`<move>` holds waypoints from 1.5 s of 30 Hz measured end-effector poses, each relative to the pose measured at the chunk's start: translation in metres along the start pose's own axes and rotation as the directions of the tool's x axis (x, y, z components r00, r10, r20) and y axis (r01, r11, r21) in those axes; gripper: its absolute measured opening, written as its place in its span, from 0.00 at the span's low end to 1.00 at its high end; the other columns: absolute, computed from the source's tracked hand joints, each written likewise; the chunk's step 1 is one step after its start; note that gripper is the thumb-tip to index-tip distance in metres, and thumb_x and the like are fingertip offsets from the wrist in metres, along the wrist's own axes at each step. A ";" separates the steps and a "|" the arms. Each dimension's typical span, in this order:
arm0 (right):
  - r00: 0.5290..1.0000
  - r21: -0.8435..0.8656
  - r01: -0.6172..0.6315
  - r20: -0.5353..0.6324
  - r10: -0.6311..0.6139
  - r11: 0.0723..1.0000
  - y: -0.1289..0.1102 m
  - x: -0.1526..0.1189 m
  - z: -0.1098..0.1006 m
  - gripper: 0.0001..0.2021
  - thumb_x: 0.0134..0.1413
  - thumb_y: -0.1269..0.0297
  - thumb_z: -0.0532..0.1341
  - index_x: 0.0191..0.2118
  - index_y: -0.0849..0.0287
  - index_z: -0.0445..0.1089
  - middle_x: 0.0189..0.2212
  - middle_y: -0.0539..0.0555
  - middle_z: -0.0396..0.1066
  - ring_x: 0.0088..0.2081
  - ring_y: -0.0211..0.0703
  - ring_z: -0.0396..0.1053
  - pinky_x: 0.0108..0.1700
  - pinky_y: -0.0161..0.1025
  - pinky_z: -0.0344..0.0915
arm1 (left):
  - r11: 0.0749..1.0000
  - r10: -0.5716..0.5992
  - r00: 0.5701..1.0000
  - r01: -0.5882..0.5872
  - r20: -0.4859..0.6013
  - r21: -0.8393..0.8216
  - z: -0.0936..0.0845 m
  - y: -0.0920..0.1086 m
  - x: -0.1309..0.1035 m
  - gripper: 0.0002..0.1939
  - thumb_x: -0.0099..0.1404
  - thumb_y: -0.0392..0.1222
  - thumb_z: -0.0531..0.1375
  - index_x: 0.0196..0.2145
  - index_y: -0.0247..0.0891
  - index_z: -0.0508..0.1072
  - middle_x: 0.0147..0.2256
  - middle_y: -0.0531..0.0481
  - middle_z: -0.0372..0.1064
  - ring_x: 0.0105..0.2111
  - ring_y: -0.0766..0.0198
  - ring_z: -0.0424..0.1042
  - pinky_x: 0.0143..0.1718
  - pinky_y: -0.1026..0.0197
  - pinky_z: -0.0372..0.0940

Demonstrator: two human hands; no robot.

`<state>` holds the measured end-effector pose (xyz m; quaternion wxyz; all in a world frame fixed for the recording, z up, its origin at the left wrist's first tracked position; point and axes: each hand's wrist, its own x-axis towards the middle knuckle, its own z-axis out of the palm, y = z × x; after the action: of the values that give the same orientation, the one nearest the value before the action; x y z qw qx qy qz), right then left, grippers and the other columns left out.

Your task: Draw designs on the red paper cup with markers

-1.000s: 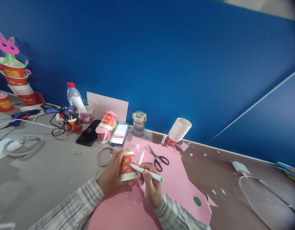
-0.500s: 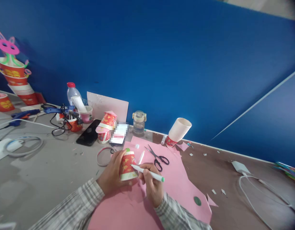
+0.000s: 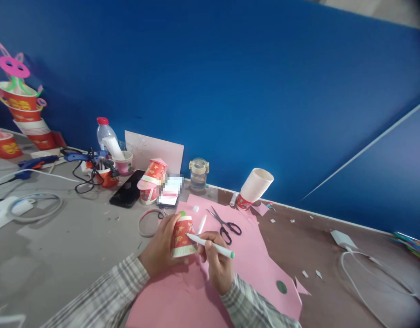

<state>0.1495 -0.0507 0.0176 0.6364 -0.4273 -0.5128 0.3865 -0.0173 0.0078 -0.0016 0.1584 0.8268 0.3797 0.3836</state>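
My left hand (image 3: 160, 248) is wrapped round the left side of a red patterned paper cup (image 3: 184, 234), which is upside down over a large pink sheet (image 3: 250, 273). A white marker with a green end (image 3: 216, 247) is gripped in my right hand (image 3: 218, 262), its tip at the cup's red side. Behind the cup lie a white marker cap (image 3: 195, 208), a white pen-like piece (image 3: 202, 224) and black-handled scissors (image 3: 225, 225), all on the pink sheet.
A black phone (image 3: 127, 189), a decorated cup figure (image 3: 152, 181) and a lit phone (image 3: 170, 189) stand or lie at the back. Behind are a lidded jar (image 3: 198, 174) and stacked cups (image 3: 254, 187). Glue guns (image 3: 34, 165) and cables lie left; a charger (image 3: 342, 239) lies right.
The view has shifted very slightly, so the background objects appear a little further right. Both hands keep their grips, and the marker tip remains at the cup.
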 end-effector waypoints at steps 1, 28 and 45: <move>1.000 0.000 -0.001 -0.003 0.001 1.000 -0.001 0.000 0.000 0.10 0.53 0.60 0.56 0.31 0.59 0.72 0.15 0.49 0.66 0.14 0.38 0.59 0.16 0.32 0.58 | 1.000 0.001 1.000 -0.001 -0.005 0.000 0.000 0.000 0.000 0.53 0.39 0.61 0.66 0.56 0.43 0.44 0.52 0.42 0.54 0.51 0.48 0.56 0.50 0.45 0.60; 0.999 -0.130 0.010 0.047 -0.003 0.991 0.003 -0.001 0.001 0.09 0.53 0.64 0.55 0.33 0.60 0.71 0.14 0.48 0.66 0.13 0.39 0.62 0.17 0.33 0.61 | 1.000 -0.016 1.000 0.016 0.025 0.009 0.001 -0.003 -0.001 0.56 0.36 0.62 0.66 0.57 0.45 0.41 0.53 0.42 0.54 0.52 0.46 0.56 0.50 0.42 0.59; 0.986 0.163 -0.104 -0.112 0.123 0.981 0.018 0.001 -0.007 0.11 0.50 0.57 0.58 0.28 0.60 0.71 0.12 0.47 0.66 0.12 0.36 0.57 0.15 0.30 0.55 | 0.993 -0.075 0.997 0.077 0.021 -0.087 -0.007 0.011 0.004 0.50 0.40 0.63 0.64 0.55 0.43 0.46 0.50 0.42 0.55 0.50 0.49 0.57 0.50 0.44 0.59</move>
<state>0.1557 -0.0446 -0.0002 0.6750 -0.4271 -0.4160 0.4347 -0.0154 0.0033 0.0112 0.2124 0.8073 0.3923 0.3863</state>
